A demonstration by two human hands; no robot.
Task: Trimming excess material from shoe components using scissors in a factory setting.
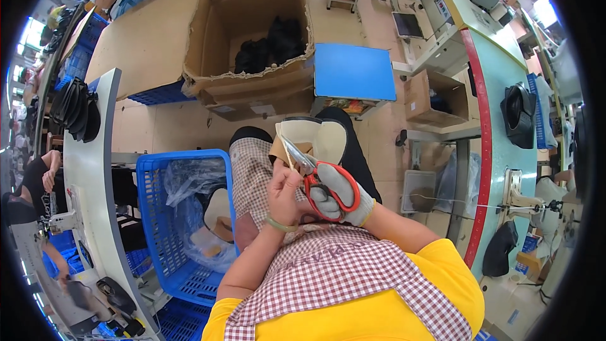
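Note:
My left hand [285,191], bare with a pale bracelet at the wrist, is closed on the edge of a cream and tan piece with black edging [325,137], which looks like a shoe upper. The piece lies over my lap, above my checked apron. My right hand [334,197], in a light grey knitted glove, grips red-handled scissors [348,215]. The metal blades point up and left, against the tan edge just above my left fingers. Whether they are parted is hard to see.
A blue plastic basket [144,215] at my left holds clear plastic bags and similar cream pieces. Ahead stands a large cardboard box [252,91] with black items inside, beside a blue-topped stool [355,71]. Worktables flank me; black pieces [77,108] hang over the left one. Other people sit at the far left.

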